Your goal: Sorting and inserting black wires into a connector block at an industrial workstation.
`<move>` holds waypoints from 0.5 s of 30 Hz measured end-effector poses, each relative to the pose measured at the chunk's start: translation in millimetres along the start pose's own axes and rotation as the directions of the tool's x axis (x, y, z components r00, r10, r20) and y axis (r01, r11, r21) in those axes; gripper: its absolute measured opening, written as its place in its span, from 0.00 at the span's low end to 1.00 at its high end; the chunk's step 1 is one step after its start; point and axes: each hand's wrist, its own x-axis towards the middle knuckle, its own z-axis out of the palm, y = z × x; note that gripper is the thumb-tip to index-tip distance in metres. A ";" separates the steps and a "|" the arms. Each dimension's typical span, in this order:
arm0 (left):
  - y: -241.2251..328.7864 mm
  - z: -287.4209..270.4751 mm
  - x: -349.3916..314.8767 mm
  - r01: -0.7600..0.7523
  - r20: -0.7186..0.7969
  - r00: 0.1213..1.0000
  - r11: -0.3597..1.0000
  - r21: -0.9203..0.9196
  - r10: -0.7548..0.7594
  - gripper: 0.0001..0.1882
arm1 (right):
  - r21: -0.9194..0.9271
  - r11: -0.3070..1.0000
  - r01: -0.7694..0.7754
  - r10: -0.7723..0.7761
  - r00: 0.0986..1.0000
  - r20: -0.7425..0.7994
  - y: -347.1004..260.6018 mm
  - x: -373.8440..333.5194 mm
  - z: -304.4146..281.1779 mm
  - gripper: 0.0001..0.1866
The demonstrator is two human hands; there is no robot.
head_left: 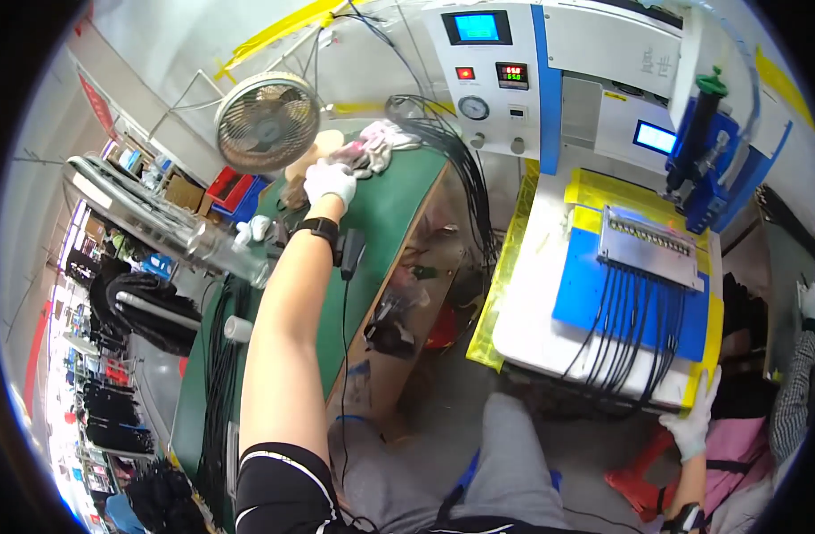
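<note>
We see a bench workstation in which a row of black cables (pixel 634 307) runs from the near edge of a metal fixture (pixel 648 249), itself lying on a blue mat (pixel 578 289) upon a white platform (pixel 530 313) edged with yellow tape. The loading of the fixture looks done, in our judgement: the cables lie side by side, and light-coloured pieces line its upper face. Whatever work remains on that row we cannot tell, since its ends are too small to read; a black syringe (pixel 695 138) with a green cap stands beyond the fixture's right part. The right hand (pixel 689 425), gloved, lies at the platform's near right corner, fingers extended along the taped edge and gripping no separate object that we can see. The left hand (pixel 330 182), also gloved, is well apart, over the far part of the green bench (pixel 385 214) near crumpled cloths (pixel 385 142) and a fan (pixel 267 125); its fingers are partly hidden, so we cannot tell whether it holds anything.
</note>
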 end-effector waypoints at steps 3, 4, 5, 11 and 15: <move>-5.6 40.4 31.9 0.066 -0.073 0.996 0.971 0.228 -0.051 0.22 | -0.010 0.999 -0.033 0.033 0.999 0.026 -4.4 3.2 2.1 0.70; -0.3 42.0 39.4 0.076 0.063 0.994 0.982 0.172 -0.087 0.22 | -0.030 0.999 -0.044 0.045 0.999 0.016 -7.1 -0.3 0.0 0.70; 1.8 41.4 45.2 0.093 0.200 0.973 0.988 0.123 -0.117 0.23 | -0.046 0.997 -0.054 0.055 0.998 0.008 -9.5 -1.6 0.7 0.71; -3.1 0.5 36.2 0.140 -0.044 0.960 0.611 -0.779 -0.276 0.15 | -0.040 0.993 -0.113 0.114 0.993 0.010 -20.4 13.7 -2.2 0.68; 34.0 -88.2 -19.3 0.020 -0.013 0.983 0.177 -0.984 -0.183 0.16 | -0.006 0.999 -0.051 0.051 0.999 -0.009 -14.2 13.8 -3.5 0.66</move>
